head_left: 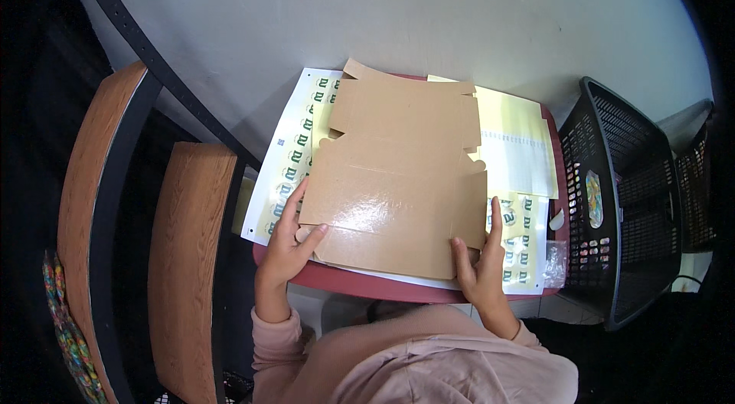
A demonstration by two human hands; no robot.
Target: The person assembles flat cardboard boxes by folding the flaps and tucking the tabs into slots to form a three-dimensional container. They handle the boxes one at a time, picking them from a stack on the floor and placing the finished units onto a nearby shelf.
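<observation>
A flat, unfolded brown cardboard box blank point(394, 128) with notched edges and crease lines lies over the printed sheets on the table. My left hand point(287, 247) grips its lower left edge, thumb on top and fingers along the side. At the lower right corner, my right hand point(482, 270) holds the blank between thumb and fingers, the index finger stretched up beside the edge. Under the blank, a white sheet of printed stickers point(283, 174) shows at both sides. Some pale yellow sheets point(517, 121) lie at the right, partly covered by the cardboard.
The dark red tabletop point(375, 294) backs onto a grey wall point(398, 6). A black plastic basket point(624, 197) stands to the right, near a small clear plastic bag point(556, 262). On the left are wooden shelf boards point(191, 251) on a black metal post point(164, 67).
</observation>
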